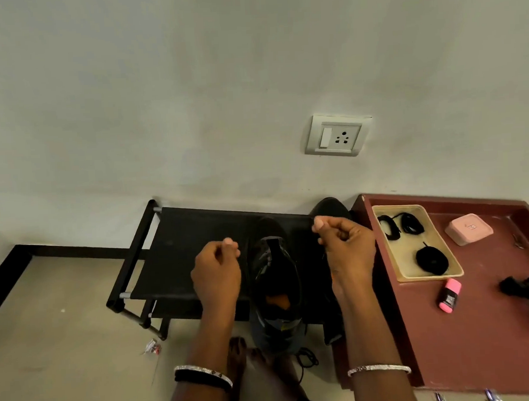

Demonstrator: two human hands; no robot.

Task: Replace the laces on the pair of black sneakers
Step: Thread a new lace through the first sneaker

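1. Black rack [198, 249] in front of me, against the wall. It carries the sneaker I'm working on [275, 288], toe toward the wall, heel hanging off the near edge over my feet.
2. Red-brown desk [478, 327] to my right. On it, a beige tray [393, 255] w/ three black lace bundles [432, 260], coiled and untouched. I'd guess at least some are the new ones.
3. 2nd sneaker [329, 206]: only its toe shows, behind my right hand, near the wall. Can't tell if it's laced.
4. Working sneaker: tongue stands up, throat looks open. I can't see lace crossing the eyelets, but it's black on black, so not sure.
5. Left hand [216, 270] and right hand [347, 248] are raised either side of the tongue, both curled w/ thumb pressed to fingertips, as if each pinches a lace end. The lace itself I can't make out.
6. Loose black lace [306, 359] on the floor by the heel, prob an old one pulled out.
7. Judgement: early to midway. First shoe in progress, 2nd shoe likely left.
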